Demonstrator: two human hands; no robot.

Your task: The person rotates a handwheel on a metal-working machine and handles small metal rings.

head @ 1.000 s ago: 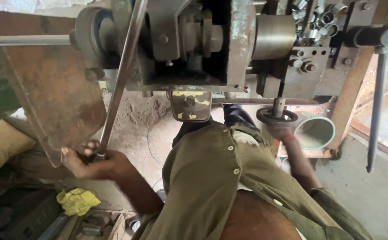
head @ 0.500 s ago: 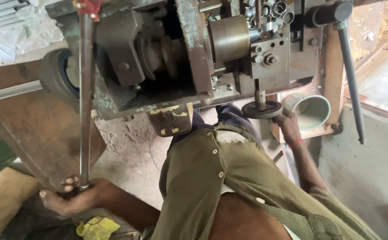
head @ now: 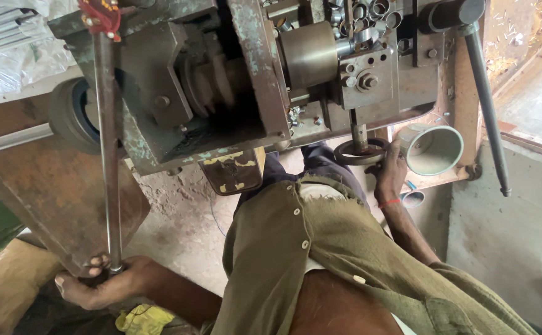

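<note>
My left hand (head: 100, 284) grips the lower end of a long steel lever rod (head: 106, 149) that runs up to a red-wrapped top on the grey metal machine (head: 221, 80). My right hand (head: 390, 172) is closed on the rim of a small round handwheel (head: 359, 151) under the machine's right side, on a vertical shaft. A steel cylinder (head: 308, 53) sits in the machine's middle, with several short metal rings piled above it. My olive shirt fills the lower middle of the view.
A rusty steel plate (head: 47, 198) hangs left of the lever. A pale round cup-shaped part (head: 435, 149) sits right of the handwheel. A long black-knobbed lever (head: 487, 105) slants down at the right beside a concrete ledge (head: 519, 223). A yellow cloth (head: 142, 319) lies on the floor.
My left hand has swung the lever rod leftward and lower. The view has shifted so the machine sits further left. My right hand stays on the handwheel.
</note>
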